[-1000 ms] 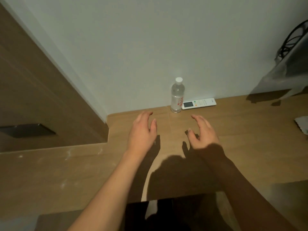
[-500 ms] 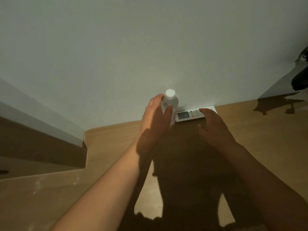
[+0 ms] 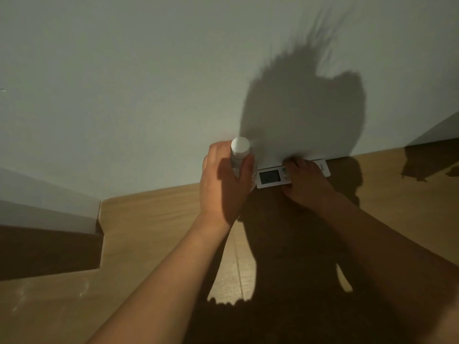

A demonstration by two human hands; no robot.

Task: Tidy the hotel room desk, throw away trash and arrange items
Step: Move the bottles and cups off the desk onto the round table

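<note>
A clear plastic water bottle (image 3: 239, 155) with a white cap stands upright at the back of the wooden desk (image 3: 154, 219), against the white wall. My left hand (image 3: 223, 184) grips its body, fingers and thumb curled round it. Just right of the bottle lies a white remote control (image 3: 270, 177) with a dark display. My right hand (image 3: 308, 184) holds the remote's right part, thumb at its near edge and fingers over its far edge, hiding most of the buttons.
The desk surface has a stepped cut-out on the left (image 3: 99, 244) with a darker wooden panel (image 3: 44, 252) beyond it. Shadows of my head and arms darken the wall and the desk's middle. A dark shadow (image 3: 427, 162) lies at the far right.
Both hands moved forward to the wall. My left hand has closed round the bottle and my right hand has come down onto the remote. The view has moved closer.
</note>
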